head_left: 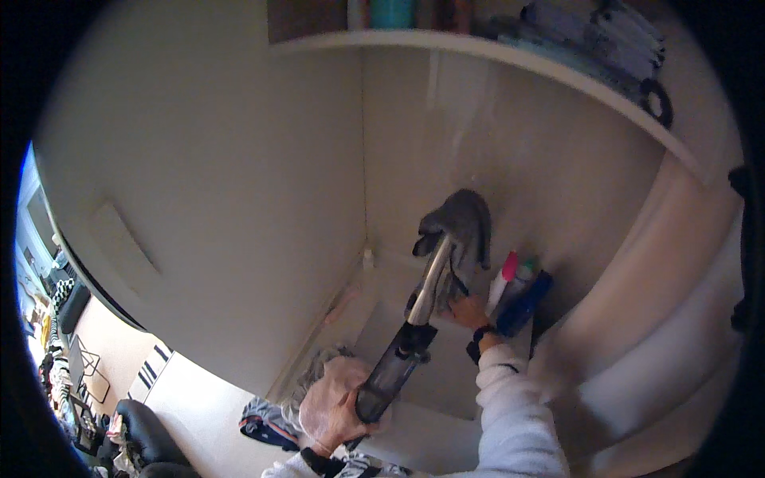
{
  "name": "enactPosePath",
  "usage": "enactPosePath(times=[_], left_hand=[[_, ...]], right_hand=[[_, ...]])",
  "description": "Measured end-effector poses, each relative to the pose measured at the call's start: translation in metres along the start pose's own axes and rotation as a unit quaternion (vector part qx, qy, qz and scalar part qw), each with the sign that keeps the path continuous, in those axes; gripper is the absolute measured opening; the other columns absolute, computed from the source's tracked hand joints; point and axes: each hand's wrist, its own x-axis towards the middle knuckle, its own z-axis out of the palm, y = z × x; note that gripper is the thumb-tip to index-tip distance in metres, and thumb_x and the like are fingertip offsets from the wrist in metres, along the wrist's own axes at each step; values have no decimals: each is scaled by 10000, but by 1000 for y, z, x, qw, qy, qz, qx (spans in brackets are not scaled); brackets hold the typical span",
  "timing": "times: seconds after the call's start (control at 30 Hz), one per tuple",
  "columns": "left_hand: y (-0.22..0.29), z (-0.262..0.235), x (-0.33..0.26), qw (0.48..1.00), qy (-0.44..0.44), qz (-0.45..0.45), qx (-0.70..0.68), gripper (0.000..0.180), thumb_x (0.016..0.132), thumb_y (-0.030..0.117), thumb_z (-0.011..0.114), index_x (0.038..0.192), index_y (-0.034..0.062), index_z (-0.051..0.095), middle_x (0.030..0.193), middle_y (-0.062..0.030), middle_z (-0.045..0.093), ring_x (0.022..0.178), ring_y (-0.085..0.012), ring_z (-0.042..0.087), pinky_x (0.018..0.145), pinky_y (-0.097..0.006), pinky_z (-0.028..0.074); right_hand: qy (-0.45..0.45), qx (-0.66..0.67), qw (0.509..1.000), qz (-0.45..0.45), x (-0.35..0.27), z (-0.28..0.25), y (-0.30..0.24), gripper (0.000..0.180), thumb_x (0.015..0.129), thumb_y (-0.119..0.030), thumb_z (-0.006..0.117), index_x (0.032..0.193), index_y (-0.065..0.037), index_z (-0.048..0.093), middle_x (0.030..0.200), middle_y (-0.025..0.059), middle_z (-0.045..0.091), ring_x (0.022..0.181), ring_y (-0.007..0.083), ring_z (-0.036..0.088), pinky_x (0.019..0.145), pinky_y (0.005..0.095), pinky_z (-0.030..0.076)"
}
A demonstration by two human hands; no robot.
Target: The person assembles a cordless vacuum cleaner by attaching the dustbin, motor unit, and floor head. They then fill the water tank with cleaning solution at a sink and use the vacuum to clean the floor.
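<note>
A handheld vacuum-like tool [389, 378] slants up through the middle, with a dark see-through body and a silver tube. My left hand [341, 422] is closed round its lower end. Over the tube's upper end hangs a grey cloth [466, 219], hiding the tip. My right hand [468, 311], with a dark band at the wrist, pinches the cloth's lower edge beside the tube; its fingertips are partly hidden. Beside my left hand lies a pale pink, rounded soft thing [335, 390]. Just right of my right hand stand a white bottle with a pink top [502, 280] and a blue container [526, 304].
A curved shelf [478, 44] holding a teal container [392, 13] and stacked packs [594, 40] runs overhead. Plain panels [223, 175] close in the left and back. A small white bottle [368, 257] stands in the corner. Dark clothing [267, 424] lies at the lower left.
</note>
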Motion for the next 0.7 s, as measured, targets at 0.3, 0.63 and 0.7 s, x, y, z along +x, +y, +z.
enactPosePath(times=[0.3,0.63,0.7], left_hand=[[-114,65,-74,987,-31,28,-154,1031,590,429,837,1439,87,361,1243,-241,575,1154,-415,560,969,-468,448],[-123,33,-86,987,-80,-19,-136,1044,565,440,866,1422,83,388,1239,-194,596,1146,-350,595,970,-435,473],[-128,31,-90,994,-43,5,-103,1054,561,448,842,1440,112,368,1189,-222,616,1097,-400,605,938,-471,482]], right_hand=[[487,-2,867,-110,-91,-116,-81,194,823,-253,711,927,-97,658,905,94,695,852,296,658,737,396,525],[747,88,658,-37,-22,-584,-119,395,861,-288,732,1110,-15,593,995,139,674,905,249,661,794,367,531],[691,101,712,79,35,-627,-111,897,716,-485,811,1345,9,404,1241,233,579,1150,342,585,971,432,470]])
